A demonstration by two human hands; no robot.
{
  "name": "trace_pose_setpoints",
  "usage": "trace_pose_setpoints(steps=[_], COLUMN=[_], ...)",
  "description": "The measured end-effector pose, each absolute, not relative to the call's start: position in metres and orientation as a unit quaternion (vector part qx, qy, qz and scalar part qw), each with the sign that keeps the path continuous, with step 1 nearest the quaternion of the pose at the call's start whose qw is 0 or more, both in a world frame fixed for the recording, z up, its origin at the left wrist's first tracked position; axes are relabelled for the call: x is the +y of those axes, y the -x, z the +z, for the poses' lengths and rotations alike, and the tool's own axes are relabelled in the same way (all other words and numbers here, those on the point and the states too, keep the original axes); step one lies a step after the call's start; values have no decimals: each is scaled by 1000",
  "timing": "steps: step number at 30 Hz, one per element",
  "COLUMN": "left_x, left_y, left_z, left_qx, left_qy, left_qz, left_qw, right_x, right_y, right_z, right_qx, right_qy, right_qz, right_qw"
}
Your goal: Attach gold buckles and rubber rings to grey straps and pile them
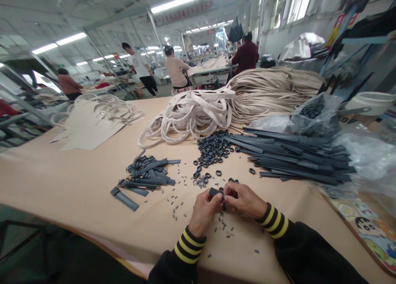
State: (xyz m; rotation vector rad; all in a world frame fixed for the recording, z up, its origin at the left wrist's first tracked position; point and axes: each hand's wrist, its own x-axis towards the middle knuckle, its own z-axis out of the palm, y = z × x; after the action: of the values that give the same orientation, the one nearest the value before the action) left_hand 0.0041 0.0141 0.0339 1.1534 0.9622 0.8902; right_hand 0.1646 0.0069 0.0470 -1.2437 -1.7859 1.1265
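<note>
Near the table's front edge, my left hand is closed on a dark grey strap, its flat end showing above the thumb. My right hand meets it from the right, fingertips pinched at the strap; whatever lies between them is too small to make out. Just beyond my hands are loose dark rings in a pile and a cluster of small metal pieces. To the left lies a heap of short straps with rings on them. Long flat dark strips are stacked to the right.
Cream strap loops and a big bundle of cream straps lie at the back. Cream panels are at the far left. A plastic bag of rings, a white bucket and a cartoon-printed board stand right. Several people work beyond.
</note>
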Motion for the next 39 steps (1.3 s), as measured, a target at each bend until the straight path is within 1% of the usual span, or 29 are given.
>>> trace_pose_setpoints(steps=[5,7,9,13,15,16,18,23,25,31,35,39], left_x=[15,15,14,9,7,5,4,3,3,0,-1,0], left_y=[-5,-6,-8,-15,-17,-18,-16,-2,3,3,4,5], left_z=[35,38,42,52,55,56,56,52,51,45,42,42], left_qx=[431,436,456,500,509,507,484,367,342,319,287,285], left_qy=[-479,-478,-510,-591,-600,-600,-595,-502,-445,-336,-303,-287], left_qz=[387,388,389,420,433,432,418,351,339,332,304,289], left_qw=[660,656,617,473,440,443,486,700,755,822,857,868], right_x=[7,7,7,8,8,8,8,8,8,7,6,5], right_y=[-164,-162,-161,-160,-160,-160,-161,-163,-162,-159,-158,-156], right_z=[49,47,45,40,40,41,43,46,44,41,41,40], right_qx=[-689,-676,-646,-577,-560,-556,-550,-566,-580,-605,-602,-610], right_qy=[479,479,473,450,442,439,433,457,469,485,468,446], right_qz=[412,422,461,550,571,576,584,561,537,499,533,562], right_qw=[355,369,383,402,406,408,411,396,394,386,367,335])
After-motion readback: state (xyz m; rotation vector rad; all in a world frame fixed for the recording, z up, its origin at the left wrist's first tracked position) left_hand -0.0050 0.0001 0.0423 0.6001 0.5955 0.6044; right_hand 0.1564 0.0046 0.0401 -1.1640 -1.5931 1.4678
